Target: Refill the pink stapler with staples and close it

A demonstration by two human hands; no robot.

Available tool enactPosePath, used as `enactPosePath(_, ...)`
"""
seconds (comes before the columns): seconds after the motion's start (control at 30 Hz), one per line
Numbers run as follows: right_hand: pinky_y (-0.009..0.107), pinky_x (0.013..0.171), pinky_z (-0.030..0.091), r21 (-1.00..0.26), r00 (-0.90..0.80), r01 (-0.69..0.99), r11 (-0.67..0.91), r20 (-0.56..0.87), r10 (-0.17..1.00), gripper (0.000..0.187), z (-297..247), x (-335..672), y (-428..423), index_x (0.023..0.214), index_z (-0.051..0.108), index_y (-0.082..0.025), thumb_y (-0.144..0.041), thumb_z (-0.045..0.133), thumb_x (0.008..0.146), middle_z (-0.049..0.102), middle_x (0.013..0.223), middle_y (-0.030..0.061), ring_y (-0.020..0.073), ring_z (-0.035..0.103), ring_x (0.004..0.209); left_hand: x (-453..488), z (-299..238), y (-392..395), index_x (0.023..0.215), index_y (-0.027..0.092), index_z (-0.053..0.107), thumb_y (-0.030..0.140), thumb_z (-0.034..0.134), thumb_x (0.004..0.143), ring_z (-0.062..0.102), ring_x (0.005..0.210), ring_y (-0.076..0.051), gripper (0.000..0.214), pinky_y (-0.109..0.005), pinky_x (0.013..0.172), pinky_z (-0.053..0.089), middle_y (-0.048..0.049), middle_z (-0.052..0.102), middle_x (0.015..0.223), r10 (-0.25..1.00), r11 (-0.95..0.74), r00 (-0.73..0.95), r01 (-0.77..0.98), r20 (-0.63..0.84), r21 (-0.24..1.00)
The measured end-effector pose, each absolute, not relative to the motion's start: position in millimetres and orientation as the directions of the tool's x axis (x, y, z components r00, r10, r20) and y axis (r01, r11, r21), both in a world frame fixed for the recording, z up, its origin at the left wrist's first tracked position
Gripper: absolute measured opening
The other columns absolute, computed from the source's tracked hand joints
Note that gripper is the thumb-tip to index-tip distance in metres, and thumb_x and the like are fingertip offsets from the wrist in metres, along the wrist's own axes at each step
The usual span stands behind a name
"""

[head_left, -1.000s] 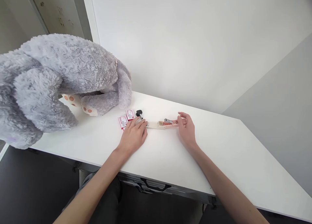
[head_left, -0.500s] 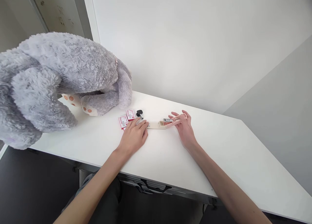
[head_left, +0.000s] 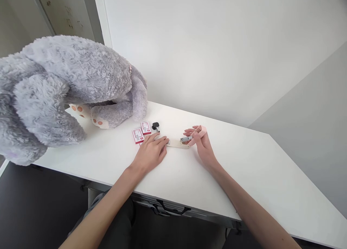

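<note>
A cream and pink stapler [head_left: 176, 144] lies opened out on the white table. My left hand [head_left: 150, 151] rests over the left end of its base, fingers closed down on it and hiding that end. Around the raised pink upper arm, my right hand [head_left: 204, 143] is closed, with the thumb on the near side. A silver metal magazine [head_left: 187, 138] shows by the right fingers, above the hinge. Just beyond my left fingers sits a small black object with a metal part [head_left: 155, 126]; its kind is unclear.
Two small red and white boxes [head_left: 138, 136] [head_left: 145, 128] lie to the left of my left hand. A large grey plush toy [head_left: 81, 72] fills the table's left side. Behind the table [head_left: 244, 169] rises a white wall [head_left: 203, 54]. Drawer handles [head_left: 173, 208] show under the front edge.
The stapler has shifted slightly right and toward me. Its pink upper arm, in my right hand, is tilted up more steeply, apart from the metal magazine. My left hand has moved slightly right.
</note>
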State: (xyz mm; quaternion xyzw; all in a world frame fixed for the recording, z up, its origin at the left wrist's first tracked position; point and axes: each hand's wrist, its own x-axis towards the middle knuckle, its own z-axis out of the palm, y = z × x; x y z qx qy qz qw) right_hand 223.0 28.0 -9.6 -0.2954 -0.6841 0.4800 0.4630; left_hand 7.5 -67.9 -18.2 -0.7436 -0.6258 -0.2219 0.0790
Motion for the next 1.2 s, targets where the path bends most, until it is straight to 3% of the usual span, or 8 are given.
enactPosePath(0.27,0.057,0.105,0.054,-0.909,-0.422,-0.021,0.417,0.386,0.820,0.032,-8,221,26,0.107,0.051,-0.027,-0.059,0.047,0.106,0.062,0.125,0.0097,0.0254,0.067,0.116,8,-19,-68,0.128,0.020,0.073,0.021,0.046,0.103,0.055,0.138,-0.034,0.036,-0.053,0.112,0.046,-0.0046,0.074,0.134,0.885,-0.230,0.129,0.957,0.447,0.178)
enactPosePath(0.43,0.049,0.090,0.061,-0.914,-0.426,-0.034,0.404,0.379,0.821,0.029,-9,221,25,0.109,0.051,-0.027,-0.056,0.049,0.105,0.062,0.124,0.0095,0.0248,0.066,0.115,7,-19,-68,0.126,0.021,0.073,0.021,0.048,0.102,0.056,0.137,-0.035,0.035,-0.055,0.111,0.047,-0.0049,0.075,0.132,0.881,-0.252,0.137,0.946,0.453,0.205)
enactPosePath(0.63,0.039,0.081,0.062,-0.919,-0.435,-0.035,0.392,0.367,0.822,0.026,-9,220,22,0.105,0.053,-0.026,-0.052,0.051,0.105,0.063,0.118,0.0081,0.0237,0.061,0.119,7,-19,-68,0.126,0.021,0.074,0.021,0.049,0.102,0.056,0.137,-0.036,0.035,-0.058,0.110,0.047,-0.0066,0.076,0.129,0.880,-0.285,0.152,0.927,0.451,0.243)
enactPosePath(1.2,0.044,0.094,0.055,-0.892,-0.489,0.153,0.425,0.305,0.817,0.037,-13,222,11,0.133,0.054,-0.028,-0.048,0.056,0.103,0.072,0.124,0.0082,0.0259,0.067,0.116,8,-19,-69,0.129,0.020,0.072,0.021,0.051,0.100,0.056,0.136,-0.035,0.036,-0.052,0.107,0.048,-0.0018,0.077,0.127,0.873,-0.334,0.213,0.916,0.439,0.220)
